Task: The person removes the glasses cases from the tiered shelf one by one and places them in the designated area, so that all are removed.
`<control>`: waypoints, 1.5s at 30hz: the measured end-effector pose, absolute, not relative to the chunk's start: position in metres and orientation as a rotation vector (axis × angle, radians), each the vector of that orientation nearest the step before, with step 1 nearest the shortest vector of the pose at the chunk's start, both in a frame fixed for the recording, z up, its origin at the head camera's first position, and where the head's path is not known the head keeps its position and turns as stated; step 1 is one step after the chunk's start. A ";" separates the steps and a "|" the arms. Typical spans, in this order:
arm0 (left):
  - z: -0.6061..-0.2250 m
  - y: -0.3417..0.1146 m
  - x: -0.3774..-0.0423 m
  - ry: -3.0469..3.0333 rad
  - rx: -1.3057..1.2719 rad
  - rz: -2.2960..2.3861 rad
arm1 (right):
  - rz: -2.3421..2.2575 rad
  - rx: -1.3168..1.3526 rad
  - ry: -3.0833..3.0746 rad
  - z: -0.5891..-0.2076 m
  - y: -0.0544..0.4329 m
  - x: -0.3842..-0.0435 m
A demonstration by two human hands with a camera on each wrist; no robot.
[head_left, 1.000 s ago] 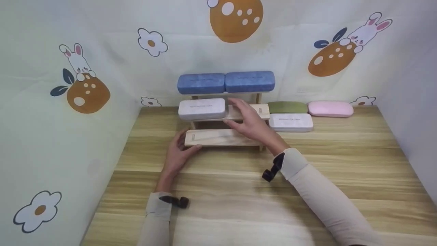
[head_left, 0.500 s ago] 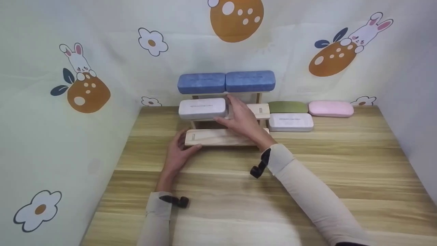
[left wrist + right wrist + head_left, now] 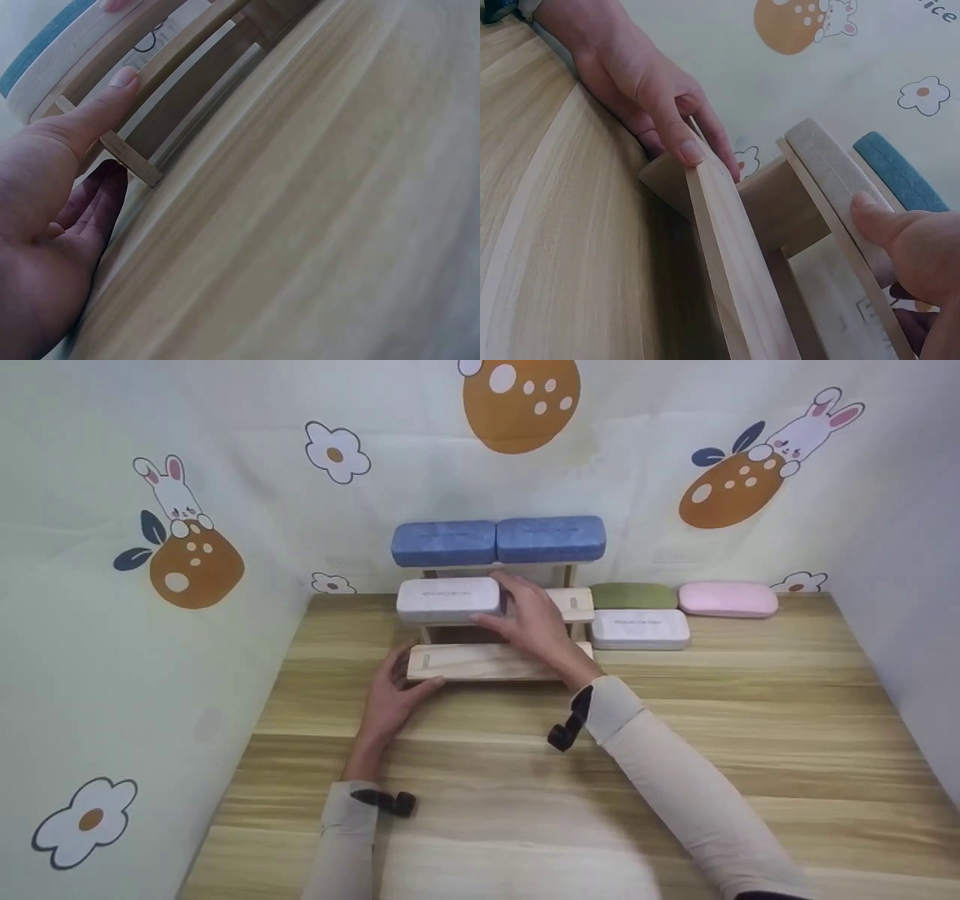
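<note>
A three-tier wooden rack (image 3: pixel 480 661) stands at the back of the table. On its middle tier lies a white glasses case (image 3: pixel 448 600), toward the left side. My right hand (image 3: pixel 536 622) grips the right end of this case, thumb on the front and fingers behind; the fingertips are partly hidden in the head view. The left hand (image 3: pixel 388 697) holds the left end of the bottom tier, its thumb (image 3: pixel 120 82) on the front edge. Two blue glasses cases, a left one (image 3: pixel 444 543) and a right one (image 3: pixel 551 538), fill the top tier side by side.
Right of the rack, on the table (image 3: pixel 750 720), lie a green glasses case (image 3: pixel 634 595), a pink one (image 3: pixel 727 598) and a second white one (image 3: pixel 640 629). A patterned cloth wall (image 3: pixel 637 472) rises directly behind the rack.
My right hand has moved left and closed on the white case's right end. That case has shifted very slightly to the right. The left hand has stayed in place.
</note>
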State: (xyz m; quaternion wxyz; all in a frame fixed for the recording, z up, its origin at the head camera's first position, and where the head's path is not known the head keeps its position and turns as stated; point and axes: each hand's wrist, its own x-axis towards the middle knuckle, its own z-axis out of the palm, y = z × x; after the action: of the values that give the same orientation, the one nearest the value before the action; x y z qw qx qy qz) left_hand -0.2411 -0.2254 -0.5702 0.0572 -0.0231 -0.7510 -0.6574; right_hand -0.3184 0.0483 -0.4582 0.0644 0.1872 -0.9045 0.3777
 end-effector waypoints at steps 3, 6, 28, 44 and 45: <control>-0.570 -0.225 -0.241 -2.274 -0.065 -1.999 | 1.212 0.591 -2.693 -0.460 0.053 -0.319; -0.570 -0.226 -0.241 -2.291 -0.059 -1.979 | 1.265 0.598 -2.660 -0.460 0.057 -0.319; -0.572 -0.229 -0.242 -2.242 -0.095 -2.001 | 1.887 0.546 -2.223 -0.470 0.113 -0.299; -0.570 -0.226 -0.240 -2.308 -0.041 -1.981 | 2.009 0.422 -2.093 -0.483 0.163 -0.279; -0.570 -0.225 -0.240 -2.310 -0.043 -1.975 | 2.010 0.414 -2.091 -0.484 0.166 -0.278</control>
State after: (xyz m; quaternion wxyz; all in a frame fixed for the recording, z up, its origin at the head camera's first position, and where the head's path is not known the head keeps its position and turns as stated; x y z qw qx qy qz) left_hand -0.2399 -0.2254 -0.5698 0.0510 -0.0141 -0.7591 -0.6488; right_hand -0.2785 0.1655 -0.4836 0.1059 0.1404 -0.7097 0.6822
